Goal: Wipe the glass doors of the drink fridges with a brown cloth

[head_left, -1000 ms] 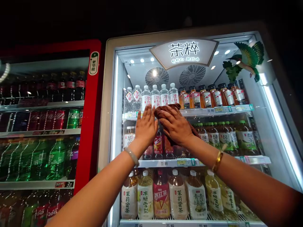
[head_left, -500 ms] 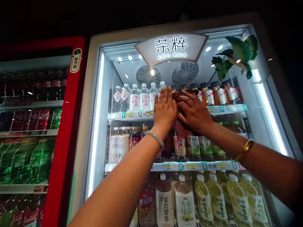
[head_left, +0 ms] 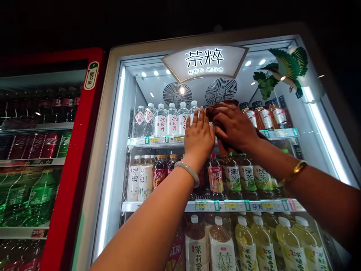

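Note:
My left hand (head_left: 199, 141), with a pale bangle at the wrist, lies flat with fingers extended on the glass door (head_left: 251, 88) of a lit drinks fridge. Just to its right, my right hand (head_left: 237, 126) is closed over a dark reddish-brown cloth (head_left: 216, 110) pressed against the glass. Part of the cloth shows above the fingers, and some hangs below the palm. A gold bracelet (head_left: 299, 166) circles the right wrist. Behind the glass, the hands hide some of the bottles on the upper shelf.
A fan-shaped sign (head_left: 205, 62) and a bird decoration (head_left: 290, 71) are at the door's top. Water bottles (head_left: 172, 122) and tea bottles (head_left: 248, 175) fill shelves inside. To the left stands a red-framed fridge (head_left: 72, 158) with cans and green bottles.
My right hand has slid slightly right and up with the cloth, away from my left hand, and more cloth shows. The left hand stays on the glass. The view has tilted slightly.

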Motion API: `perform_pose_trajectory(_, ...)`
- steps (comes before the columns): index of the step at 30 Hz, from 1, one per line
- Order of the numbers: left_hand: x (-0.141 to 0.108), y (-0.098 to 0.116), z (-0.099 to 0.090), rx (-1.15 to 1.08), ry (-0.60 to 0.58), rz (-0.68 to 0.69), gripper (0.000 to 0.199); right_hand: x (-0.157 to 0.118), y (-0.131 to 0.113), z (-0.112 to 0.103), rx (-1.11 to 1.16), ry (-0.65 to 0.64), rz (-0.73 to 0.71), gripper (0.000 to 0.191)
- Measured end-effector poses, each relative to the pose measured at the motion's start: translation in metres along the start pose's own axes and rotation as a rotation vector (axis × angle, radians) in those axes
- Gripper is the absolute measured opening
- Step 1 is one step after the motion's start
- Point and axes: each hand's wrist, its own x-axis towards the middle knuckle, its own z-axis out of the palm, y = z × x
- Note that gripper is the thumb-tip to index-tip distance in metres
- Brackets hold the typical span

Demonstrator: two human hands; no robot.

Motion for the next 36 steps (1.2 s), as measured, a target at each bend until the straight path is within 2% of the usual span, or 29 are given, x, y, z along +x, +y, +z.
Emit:
perform_pose_trajectory(3,0.0,0.0,0.002,-0.02,0.009,-0.004,0.063,0.001,0.02,-0.004,-0.058,0.081,0.141,0.024)
perform_pose_trajectory(6,0.0,0.002,0.002,-0.022,0.016,0.004,0.063,-0.019,0.011,-0.006,-0.128,0.17,0.303,0.023)
perform_pose_trajectory(9,0.0,0.003,0.001,-0.013,0.029,0.089,0.063,-0.023,-0.01,-0.004,-0.078,0.086,0.187,0.025)
perform_pose_trajectory(12,0.001,0.002,0.001,-0.021,-0.007,0.082,0.064,-0.006,0.0,-0.003,-0.009,-0.012,0.034,0.031)
perform_pose_trajectory(14,0.002,0.001,-0.001,-0.03,-0.049,0.058,0.065,-0.001,0.023,-0.007,-0.019,-0.019,0.065,0.042)
perform_pose_trajectory(16,0.006,0.003,-0.004,-0.038,-0.087,0.073,0.065,-0.009,0.04,-0.011,-0.079,0.006,0.184,0.055)
perform_pose_trajectory(19,0.02,0.016,-0.009,-0.049,-0.088,0.101,0.064,-0.036,0.039,-0.017,-0.151,0.057,0.309,0.058)
perform_pose_trajectory(22,0.042,0.04,-0.007,-0.074,-0.028,0.157,0.064,-0.049,0.03,-0.021,-0.111,0.036,0.208,0.052)
perform_pose_trajectory(25,0.056,0.063,0.007,-0.101,0.005,0.069,0.064,-0.046,0.054,-0.032,-0.061,-0.05,0.059,0.051)
perform_pose_trajectory(27,0.056,0.072,0.018,-0.104,0.009,0.022,0.064,-0.048,0.079,-0.042,-0.08,-0.063,0.078,0.051)
perform_pose_trajectory(29,0.051,0.076,0.027,-0.099,0.029,0.117,0.063,-0.062,0.095,-0.049,-0.146,0.013,0.216,0.051)
perform_pose_trajectory(31,0.045,0.076,0.031,-0.095,0.058,0.262,0.061,-0.079,0.092,-0.051,-0.223,0.109,0.367,0.05)
perform_pose_trajectory(33,0.042,0.075,0.032,-0.097,0.058,0.339,0.06,-0.089,0.076,-0.047,-0.255,0.15,0.408,0.05)
perform_pose_trajectory(36,0.043,0.073,0.03,-0.097,0.013,0.309,0.06,-0.075,0.064,-0.043,-0.176,0.054,0.222,0.048)
